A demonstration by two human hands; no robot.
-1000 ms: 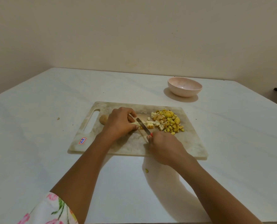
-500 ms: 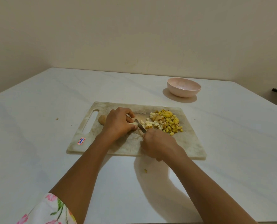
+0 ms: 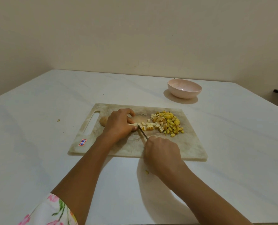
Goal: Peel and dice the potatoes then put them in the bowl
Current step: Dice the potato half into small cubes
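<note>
Currently, head view, the only view on file.

Step in hand (judged): dicing a potato strip (image 3: 134, 124) on the cutting board (image 3: 183, 148).
- Method, advised: hold the strip flat and tuck the fingertips back from the edge.
- Make short, even, downward cuts, so the new cubes match the diced potato (image 3: 169, 123) heaped on the board's right half.
- Slide the holding hand back a little after each cut.
- The strip is short, so there is little room between blade and fingertips. Slow work suits it.

Left hand (image 3: 118, 124): its fingers (image 3: 131, 113) are curled down over the pale strip and pin it to the board. The fingertips are just beside the blade.

Right hand (image 3: 161, 149): closed in a fist round the knife (image 3: 142, 133). The fist hides the handle, and only the thin blade shows. It runs up and left from the fist, with its tip at the strip.

Other task items:
- A few loose cubes lie between the blade and the heap.
- A brown potato (image 3: 103, 121) pokes out behind the left hand, near the board's handle slot. It looks unpeeled.
- The bowl (image 3: 184, 90) is pink and stands on the tabletop (image 3: 232, 143) beyond the board's far right corner, well apart from both hands. No potato is visible inside it.
</note>
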